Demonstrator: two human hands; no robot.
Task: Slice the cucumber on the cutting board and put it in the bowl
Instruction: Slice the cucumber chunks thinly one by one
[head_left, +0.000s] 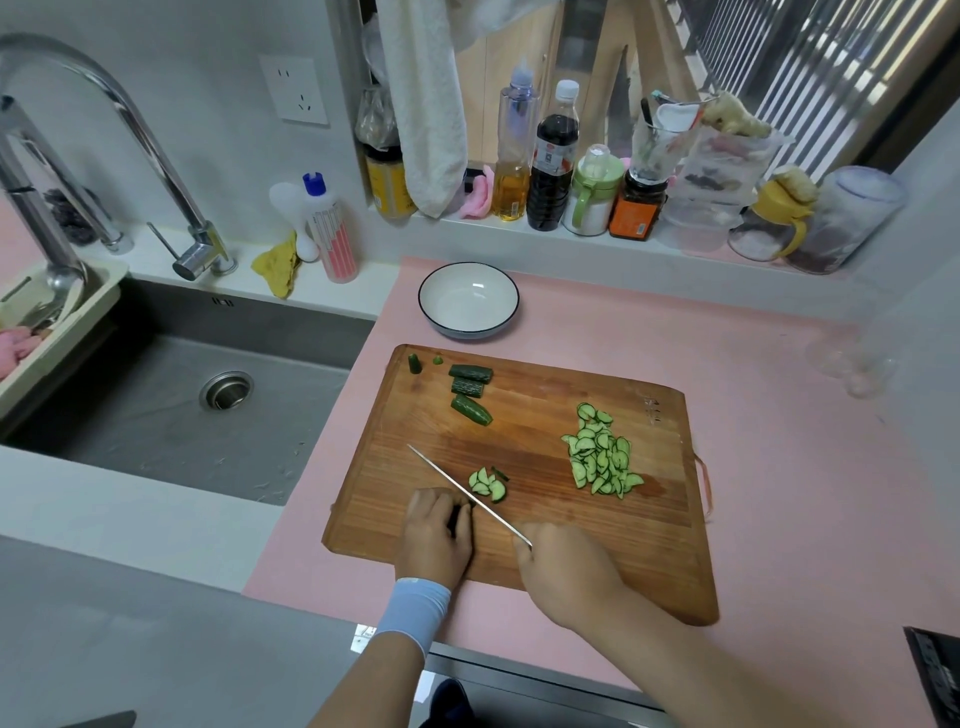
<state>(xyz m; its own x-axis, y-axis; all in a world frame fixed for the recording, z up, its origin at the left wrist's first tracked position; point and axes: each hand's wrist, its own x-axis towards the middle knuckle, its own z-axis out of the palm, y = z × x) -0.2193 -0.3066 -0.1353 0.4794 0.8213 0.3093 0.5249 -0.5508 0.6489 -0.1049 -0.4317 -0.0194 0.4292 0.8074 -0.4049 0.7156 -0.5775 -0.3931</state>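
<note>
cucumber chunks (470, 387) lie between knife (457, 483) and bowl (467, 299), sink (156, 415) at left.

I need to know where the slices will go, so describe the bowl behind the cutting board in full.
The bowl is round and shallow, white and glossy like glazed ceramic, with a thin dark line around its rim and a bluish outer wall. It stands upright and empty on the pink mat, just beyond the far edge of the wooden cutting board and apart from it. The cucumber slices lie on the board, none in the bowl.
</note>
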